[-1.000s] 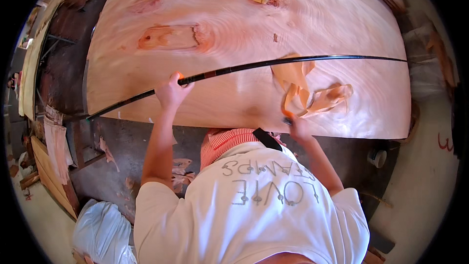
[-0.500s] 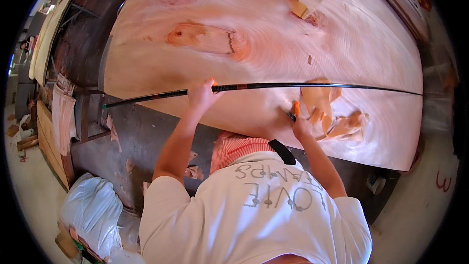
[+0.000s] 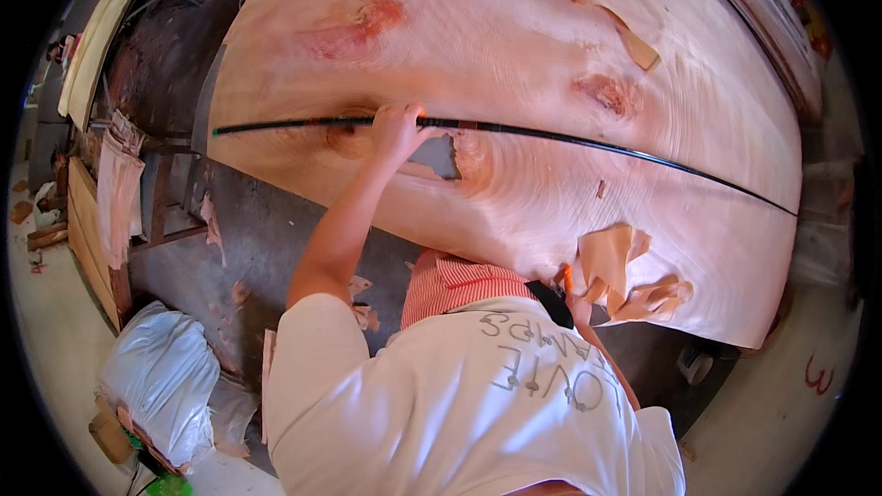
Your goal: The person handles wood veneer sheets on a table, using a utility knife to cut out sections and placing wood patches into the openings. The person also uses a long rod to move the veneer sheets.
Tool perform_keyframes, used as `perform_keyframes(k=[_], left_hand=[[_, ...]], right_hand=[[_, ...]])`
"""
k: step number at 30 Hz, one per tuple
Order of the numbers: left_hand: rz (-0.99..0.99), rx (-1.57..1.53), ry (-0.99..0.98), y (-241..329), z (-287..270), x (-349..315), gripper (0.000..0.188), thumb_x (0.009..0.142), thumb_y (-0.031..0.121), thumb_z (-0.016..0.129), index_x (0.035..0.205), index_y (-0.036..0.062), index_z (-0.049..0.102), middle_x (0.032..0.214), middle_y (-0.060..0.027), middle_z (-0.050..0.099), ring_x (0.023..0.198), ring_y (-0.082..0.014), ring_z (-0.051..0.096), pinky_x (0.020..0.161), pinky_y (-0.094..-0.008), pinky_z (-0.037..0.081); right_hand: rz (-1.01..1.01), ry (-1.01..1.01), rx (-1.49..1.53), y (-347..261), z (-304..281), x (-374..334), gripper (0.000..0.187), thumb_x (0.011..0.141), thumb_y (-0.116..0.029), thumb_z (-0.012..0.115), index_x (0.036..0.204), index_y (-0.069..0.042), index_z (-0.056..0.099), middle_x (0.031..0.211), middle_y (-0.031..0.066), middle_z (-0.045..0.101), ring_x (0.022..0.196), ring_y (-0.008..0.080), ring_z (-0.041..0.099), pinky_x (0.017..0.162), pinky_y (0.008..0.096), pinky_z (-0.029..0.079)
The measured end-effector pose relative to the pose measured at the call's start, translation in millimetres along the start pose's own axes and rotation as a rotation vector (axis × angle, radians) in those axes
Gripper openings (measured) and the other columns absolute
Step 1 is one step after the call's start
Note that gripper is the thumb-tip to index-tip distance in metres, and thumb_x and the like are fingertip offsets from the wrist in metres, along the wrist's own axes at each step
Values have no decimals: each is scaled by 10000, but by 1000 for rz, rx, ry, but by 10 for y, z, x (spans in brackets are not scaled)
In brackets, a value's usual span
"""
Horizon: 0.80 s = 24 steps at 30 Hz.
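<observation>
A broad, pale pinkish sheet of wood veneer (image 3: 514, 193) spreads before me, with reddish knots and a ragged hole (image 3: 439, 158) showing grey beneath. My left hand (image 3: 397, 133) is closed around a long thin black rod (image 3: 551, 131), which lies across the sheet from the left edge to the right edge. Something orange shows at this hand's fingertips. My right hand (image 3: 579, 305) is low at the sheet's near edge, fingers bent, with orange at a fingertip; what it grips is hidden now. Beside it lie crumpled brown veneer scraps (image 3: 617, 257).
A narrow brown strip (image 3: 634, 41) lies on the sheet's far part. At left stands a dark frame (image 3: 163, 202) with torn veneer (image 3: 119, 193) hanging on it. A white plastic-wrapped bundle (image 3: 165, 381) sits at lower left. A small round container (image 3: 695, 366) is below the right edge.
The veneer's hole, knots and scraps have shifted nearer me. My left hand and the rod's left part have moved farther away. My right hand, earlier showing a small dark tool, has come closer to my body.
</observation>
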<state>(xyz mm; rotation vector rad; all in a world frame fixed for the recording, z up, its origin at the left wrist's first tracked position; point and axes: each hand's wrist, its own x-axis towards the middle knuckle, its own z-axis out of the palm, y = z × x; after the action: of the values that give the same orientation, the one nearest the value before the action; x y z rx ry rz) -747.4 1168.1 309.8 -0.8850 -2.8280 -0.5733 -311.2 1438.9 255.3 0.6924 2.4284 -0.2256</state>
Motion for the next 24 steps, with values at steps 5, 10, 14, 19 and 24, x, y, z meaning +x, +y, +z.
perform_keyframes(k=[5,10,14,19,24], left_hand=[[24,107,145,-211,206,832,334,624,251,718,883,96,573,941,-93,556,888,-250,537,808,-400,378],[-6,79,195,-150,549,1094,565,695,264,658,1195,92,456,1238,-142,414,1111,-275,432,963,-458,278],[82,138,120,-220,833,887,588,757,338,582,1246,60,409,1323,-149,348,1203,-293,354,1022,-469,202],[25,103,59,-158,796,892,569,789,353,529,1257,56,401,1333,-138,347,1236,-281,321,1036,-463,182],[21,61,58,-212,785,957,551,774,330,538,1239,56,427,1328,-143,362,1243,-286,315,1032,-465,182]], right_hand=[[-3,-9,22,-27,7,16,456,807,-299,483,1221,-170,341,671,171,605,576,329,605,495,458,467],[167,10,218,-286,-294,-24,400,834,-302,483,1197,-135,477,708,169,603,637,317,607,579,441,471],[140,229,755,-433,-607,87,347,901,-212,447,1216,-68,470,552,46,527,448,140,508,463,302,429],[159,185,1280,-669,-1569,889,320,934,-220,388,1201,-75,490,622,-14,547,424,38,348,392,198,309],[-33,173,1777,-778,-2579,2604,343,909,-304,450,1189,-110,500,757,-10,557,403,37,321,355,181,246]])
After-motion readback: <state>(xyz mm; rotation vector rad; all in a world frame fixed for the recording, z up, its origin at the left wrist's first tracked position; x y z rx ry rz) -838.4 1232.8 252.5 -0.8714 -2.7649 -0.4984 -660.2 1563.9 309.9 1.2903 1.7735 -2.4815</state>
